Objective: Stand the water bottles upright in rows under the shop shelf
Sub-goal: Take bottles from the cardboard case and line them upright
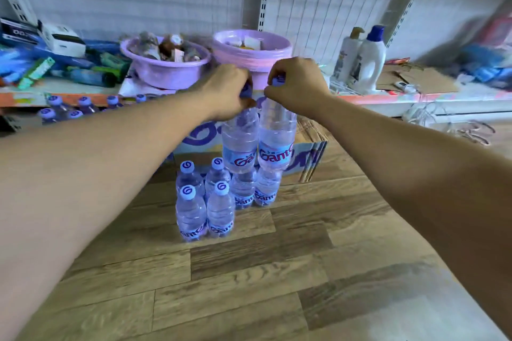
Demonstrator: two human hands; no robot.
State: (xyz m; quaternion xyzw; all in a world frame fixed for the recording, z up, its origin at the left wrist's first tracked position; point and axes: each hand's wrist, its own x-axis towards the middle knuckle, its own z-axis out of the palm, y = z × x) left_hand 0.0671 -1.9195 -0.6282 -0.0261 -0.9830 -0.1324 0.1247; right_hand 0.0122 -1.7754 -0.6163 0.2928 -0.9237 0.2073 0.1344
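My left hand (227,90) grips the cap and neck of a clear water bottle (240,141) with a blue label, held upright in the air. Right beside it, my right hand (296,83) grips the cap of a second bottle (276,138) at the same height. Both hang above a cluster of several upright bottles (206,202) on the wooden floor. More bottles (66,109) stand in rows under the low shelf at the left, only their blue caps showing.
A printed cardboard box (302,158) lies behind the floor cluster. The low shelf (388,98) carries two purple basins (166,66), two detergent bottles (363,59), packets at the left and flat cardboard at the right. Wood floor spreads in front.
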